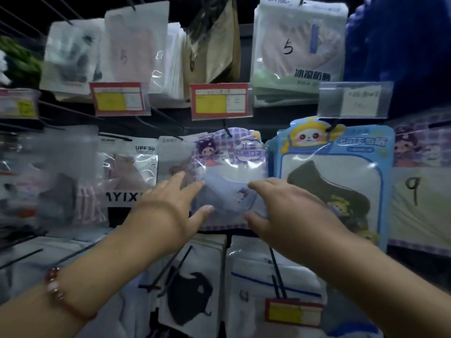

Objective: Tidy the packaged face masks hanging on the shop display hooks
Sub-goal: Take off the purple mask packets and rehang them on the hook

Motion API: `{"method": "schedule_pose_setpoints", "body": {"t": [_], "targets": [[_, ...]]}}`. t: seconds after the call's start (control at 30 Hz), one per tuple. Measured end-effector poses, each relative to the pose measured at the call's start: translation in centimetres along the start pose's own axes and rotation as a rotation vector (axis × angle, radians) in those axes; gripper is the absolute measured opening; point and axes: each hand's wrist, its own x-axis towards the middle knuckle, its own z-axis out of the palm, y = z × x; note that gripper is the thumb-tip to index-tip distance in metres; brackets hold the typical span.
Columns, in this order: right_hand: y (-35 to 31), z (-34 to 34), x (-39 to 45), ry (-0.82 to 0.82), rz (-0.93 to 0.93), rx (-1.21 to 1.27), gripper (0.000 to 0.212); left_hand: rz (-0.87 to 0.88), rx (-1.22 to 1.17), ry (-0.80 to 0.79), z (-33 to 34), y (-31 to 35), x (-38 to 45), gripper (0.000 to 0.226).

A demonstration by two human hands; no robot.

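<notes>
Both hands, the left hand (180,203) and right hand (275,206), spread wide, frame the purple checked cartoon mask packet (229,167) hanging mid-rack on its black wire hook (228,130), seemingly mid-straightening, while neighbouring packets look largely untouched.

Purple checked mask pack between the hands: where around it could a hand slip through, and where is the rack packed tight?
Bare dark backing shows above the purple checked pack, between the red price tag and the clear tag sleeve. A narrower dark strip runs under the pack. Sideways it is crowded: the blue cartoon pack and the UPF 50 pack overlap or abut.
</notes>
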Motion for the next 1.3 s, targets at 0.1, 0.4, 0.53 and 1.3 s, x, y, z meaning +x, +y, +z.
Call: {"method": "schedule_pose_setpoints", "body": {"t": [0.1,0.4,0.53,1.3], "targets": [[-0.8,0.7,0.7,-0.025,0.118,-0.048,0.043,0.002,-0.093,-0.056,0.3,-0.7,1.3,0.064],[-1.0,2.6,3.0,-0.001,0.431,0.171,0.055,0.160,-0.461,0.174,2.7,-2.1,2.3,0.049],[-0.5,3.6,2.5,0.165,0.424,0.284,0.049,0.174,-0.647,0.233,3.2,-2.5,2.1,0.044],[-1.4,4.1,3.2,0.170,0.524,0.723,0.045,-0.089,-1.316,0.010,3.2,-2.4,3.5,0.053]]}}
